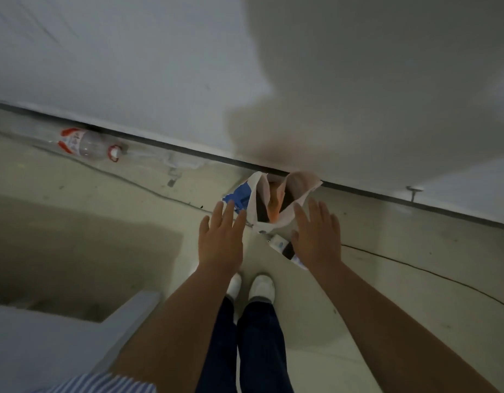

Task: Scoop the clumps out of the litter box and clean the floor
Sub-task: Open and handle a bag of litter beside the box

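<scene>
An open white bag (256, 199) with blue print stands on the pale floor against the wall, with something orange and dark inside it. My left hand (221, 236) hovers just left of the bag with straight, spread fingers and holds nothing. My right hand (316, 234) reaches toward the bag's right side, fingers also straight and empty. Whether either hand touches the bag is not clear. No litter box or scoop is in view.
A clear plastic bottle (89, 146) with a red label lies by the wall at the left. A grey box edge (132, 310) sits at the lower left. A thin black cable (429, 270) runs across the floor at the right. My white shoes (262, 286) stand below the bag.
</scene>
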{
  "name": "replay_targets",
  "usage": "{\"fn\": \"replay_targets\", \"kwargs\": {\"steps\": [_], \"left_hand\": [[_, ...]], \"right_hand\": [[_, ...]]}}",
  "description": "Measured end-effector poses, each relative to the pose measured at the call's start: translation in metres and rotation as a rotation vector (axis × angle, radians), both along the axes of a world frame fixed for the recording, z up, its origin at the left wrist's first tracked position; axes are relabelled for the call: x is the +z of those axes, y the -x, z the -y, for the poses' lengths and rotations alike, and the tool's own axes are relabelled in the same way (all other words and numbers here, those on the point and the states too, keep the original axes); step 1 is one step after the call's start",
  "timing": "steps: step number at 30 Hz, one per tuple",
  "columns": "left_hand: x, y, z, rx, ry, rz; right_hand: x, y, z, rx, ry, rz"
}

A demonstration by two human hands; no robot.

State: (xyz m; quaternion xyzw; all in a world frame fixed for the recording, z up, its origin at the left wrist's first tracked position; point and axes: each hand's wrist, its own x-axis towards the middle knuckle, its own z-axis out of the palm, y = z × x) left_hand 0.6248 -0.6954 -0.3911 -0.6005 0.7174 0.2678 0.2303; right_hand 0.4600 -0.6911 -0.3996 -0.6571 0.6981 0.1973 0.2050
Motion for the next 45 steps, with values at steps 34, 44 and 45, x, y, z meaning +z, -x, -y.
{"fn": "replay_targets", "kwargs": {"steps": [34,44,45], "left_hand": [[-0.001,-0.002,0.052,-0.451,-0.170,0.082],[0.118,0.058,-0.033,-0.629,-0.173,-0.106],[0.130,0.066,-0.050,-0.683,-0.189,-0.112]], "right_hand": [[-0.005,0.019,-0.053,-0.394,0.134,0.240],[0.114,0.002,-0.188,-0.590,0.324,0.136],[0.128,0.001,-0.209,-0.654,0.287,0.115]]}}
